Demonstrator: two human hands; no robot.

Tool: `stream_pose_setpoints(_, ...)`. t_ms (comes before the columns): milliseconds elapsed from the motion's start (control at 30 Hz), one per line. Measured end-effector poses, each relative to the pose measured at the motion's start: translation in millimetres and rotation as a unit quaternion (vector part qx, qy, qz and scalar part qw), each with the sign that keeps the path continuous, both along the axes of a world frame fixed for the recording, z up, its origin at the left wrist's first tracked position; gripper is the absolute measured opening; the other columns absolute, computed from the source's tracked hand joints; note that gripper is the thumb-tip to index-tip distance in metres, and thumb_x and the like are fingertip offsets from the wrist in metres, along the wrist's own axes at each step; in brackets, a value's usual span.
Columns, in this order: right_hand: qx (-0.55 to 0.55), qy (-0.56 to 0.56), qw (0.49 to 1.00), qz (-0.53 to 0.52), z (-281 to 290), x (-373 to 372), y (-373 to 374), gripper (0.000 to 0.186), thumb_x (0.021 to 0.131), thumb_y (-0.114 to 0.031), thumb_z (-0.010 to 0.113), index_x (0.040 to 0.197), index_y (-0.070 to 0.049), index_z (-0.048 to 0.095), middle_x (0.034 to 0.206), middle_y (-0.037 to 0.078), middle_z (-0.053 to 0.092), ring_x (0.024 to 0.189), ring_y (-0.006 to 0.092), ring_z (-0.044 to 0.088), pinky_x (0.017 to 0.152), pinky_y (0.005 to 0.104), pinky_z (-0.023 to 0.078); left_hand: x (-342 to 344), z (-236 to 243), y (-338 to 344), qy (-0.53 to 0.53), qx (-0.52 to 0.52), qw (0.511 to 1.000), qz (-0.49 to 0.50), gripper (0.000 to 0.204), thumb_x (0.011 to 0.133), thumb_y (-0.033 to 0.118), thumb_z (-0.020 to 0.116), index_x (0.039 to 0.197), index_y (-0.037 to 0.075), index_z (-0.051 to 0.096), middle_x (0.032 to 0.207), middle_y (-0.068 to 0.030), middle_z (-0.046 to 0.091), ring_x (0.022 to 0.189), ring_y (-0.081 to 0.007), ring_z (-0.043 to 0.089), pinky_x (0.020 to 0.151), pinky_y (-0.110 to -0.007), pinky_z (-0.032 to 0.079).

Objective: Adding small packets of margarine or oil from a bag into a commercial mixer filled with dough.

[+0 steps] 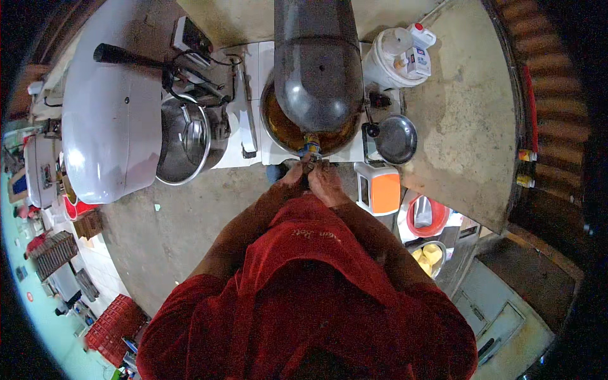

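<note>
head-worn wide fisheye, looking down at hands (325, 183)

A white bucket (375, 77) and a red-capped jug (427, 37) stand upper right. A red basin (439, 218) sits right, a red plastic crate (117, 329) lower left.

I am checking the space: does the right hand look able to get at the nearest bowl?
Probably yes: the right hand is at the near side of the bowl. However, the mixer head overhangs much of the opening, and the hand seems to grip a small bluish item.
</note>
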State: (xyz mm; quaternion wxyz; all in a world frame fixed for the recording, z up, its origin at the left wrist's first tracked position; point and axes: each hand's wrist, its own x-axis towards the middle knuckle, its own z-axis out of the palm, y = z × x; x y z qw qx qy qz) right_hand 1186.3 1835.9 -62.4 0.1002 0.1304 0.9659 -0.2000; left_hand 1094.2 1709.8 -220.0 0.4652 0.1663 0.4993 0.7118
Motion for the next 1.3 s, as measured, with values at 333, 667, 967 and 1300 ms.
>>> stream_pose_setpoints(333,-0.340,0.017,0.874,-0.346,-40.0,39.0,23.0,0.045,0.087,-0.039,0.071,0.112,-0.005,0.060,0.103,0.015,0.067,0.094,0.0282,0.065,0.078,0.0421,0.053,-34.6,24.2,-11.3,0.375,-0.230,0.845,-0.303,0.039,0.106,0.029,0.041,0.135,0.004,0.052,0.124,-0.0086,0.063,0.109,-0.0212,0.061,0.090,-0.038,0.051)
stream_pose_setpoints(667,-0.619,0.117,0.771,-0.088,-92.1,-3.0,10.1,0.049,0.101,-0.052,0.051,0.118,-0.009,0.068,0.106,0.009,0.071,0.093,0.0189,0.065,0.083,0.0336,0.050,-19.1,-14.8,-10.3,0.351,-0.227,0.874,-0.247,0.035,0.103,0.028,0.046,0.128,0.006,0.057,0.122,-0.0100,0.063,0.108,-0.0224,0.061,0.090,-0.039,0.050)
stream_pose_setpoints(967,-0.768,-0.004,0.496,-0.407,-39.1,-40.4,14.6,0.043,0.091,-0.040,0.073,0.111,-0.002,0.069,0.106,0.008,0.071,0.086,0.0211,0.067,0.078,0.0350,0.054,-16.6,-54.1,-21.8,0.265,-0.201,0.907,-0.259,0.032,0.100,0.028,0.052,0.122,0.006,0.060,0.121,-0.0115,0.063,0.109,-0.0237,0.060,0.092,-0.041,0.049)
stream_pose_setpoints(1300,-0.646,0.163,0.642,-0.380,-151.0,-57.5,24.0,0.036,0.088,-0.020,0.073,0.119,-0.005,0.064,0.107,0.006,0.068,0.092,0.0226,0.066,0.081,0.0387,0.056,2.6,-0.8,-14.6,0.085,-0.054,0.975,-0.198,0.032,0.094,0.023,0.057,0.120,0.005,0.062,0.113,-0.0169,0.066,0.101,-0.0327,0.064,0.088,-0.045,0.050)
